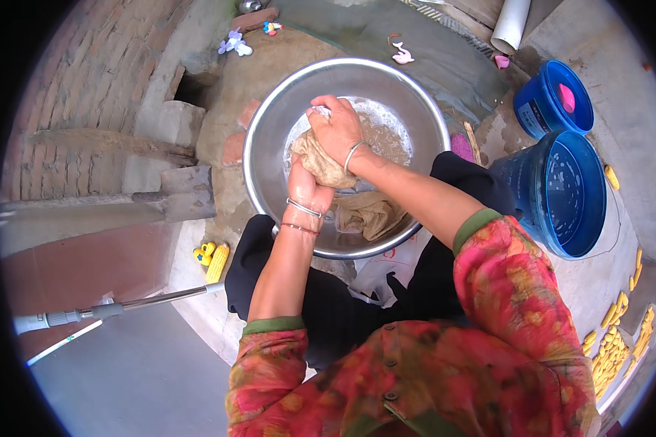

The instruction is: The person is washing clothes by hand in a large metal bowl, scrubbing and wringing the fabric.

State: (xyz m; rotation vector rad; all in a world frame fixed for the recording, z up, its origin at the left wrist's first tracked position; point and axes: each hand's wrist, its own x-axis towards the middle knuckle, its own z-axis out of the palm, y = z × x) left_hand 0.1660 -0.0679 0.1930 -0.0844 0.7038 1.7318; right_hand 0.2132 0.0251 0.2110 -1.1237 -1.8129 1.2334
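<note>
A large stainless steel basin [273,147] sits between my knees with cloudy, foamy water [391,139] in it. Over the water I hold a bunched wet brown cloth [320,161] with both hands. My left hand [309,188] supports it from below and the near left side. Pressing on its upper right side is my right hand [336,128], with the fingers curled over the far edge. Another piece of brown cloth [372,213] lies wet against the near inner wall of the basin. Part of the gripped cloth is hidden by my fingers.
Two blue plastic buckets [552,98], [574,194] stand at right, the nearer holding water. Small toys [235,43] and a pink dolphin toy [402,53] lie beyond the basin. A corn cob [217,263] rests at left near a metal pole [164,299]. More corn [612,349] lies at lower right.
</note>
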